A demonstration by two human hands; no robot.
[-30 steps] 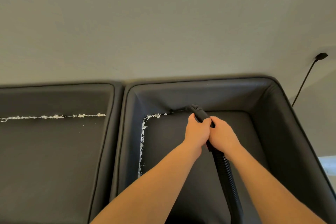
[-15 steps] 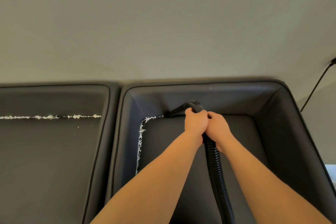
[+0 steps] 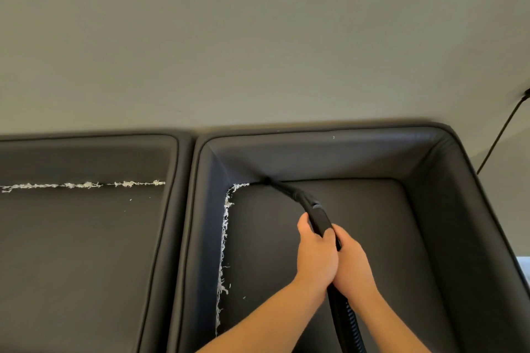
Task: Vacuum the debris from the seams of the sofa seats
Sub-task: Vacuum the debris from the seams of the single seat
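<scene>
Both hands (image 3: 332,261) grip (seemingly tight) vacuum hose (image 3: 318,213).

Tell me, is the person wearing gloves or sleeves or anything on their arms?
No. The left hand and right hand are bare, with no gloves, rings or watch showing. Both forearms are uncovered too; no sleeve reaches into view.

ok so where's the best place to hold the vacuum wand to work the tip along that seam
Grip the smooth rigid section of the vacuum wand just above the ribbed hose, coming from behind, as the left hand and right hand do. It runs straight to the narrow tip in the back seam, so it likely steers better than the flexible hose.
</scene>
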